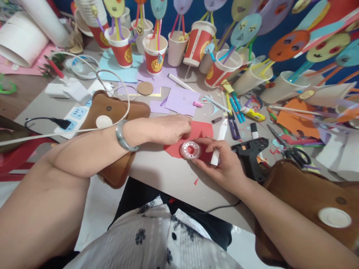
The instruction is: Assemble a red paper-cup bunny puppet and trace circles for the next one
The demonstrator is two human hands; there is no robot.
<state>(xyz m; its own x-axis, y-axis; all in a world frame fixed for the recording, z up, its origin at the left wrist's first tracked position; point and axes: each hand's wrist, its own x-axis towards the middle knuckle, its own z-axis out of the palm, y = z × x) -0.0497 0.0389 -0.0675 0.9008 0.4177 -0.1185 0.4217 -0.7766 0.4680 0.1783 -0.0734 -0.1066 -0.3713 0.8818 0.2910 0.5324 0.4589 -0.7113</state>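
My right hand (228, 166) has a white marker (215, 157) tucked in the palm. Its thumb and index finger close round the edge of a small clear roll of tape (183, 150). Under the roll lies a sheet of red paper (203, 129) on the table. My left hand (174, 129), with a bangle (121, 136) on the wrist, is over the left part of the red paper. Its fingers are curled together and pointed down; whatever they pinch, if anything, is hidden.
A black glue gun (254, 153) and scissors (297, 153) lie at right. Brown cushions (303, 201) flank the work area. Paper cups (155, 56) with paper faces line the back. Purple paper (182, 101) and scraps lie ahead. A power strip (80, 112) with cables is at left.
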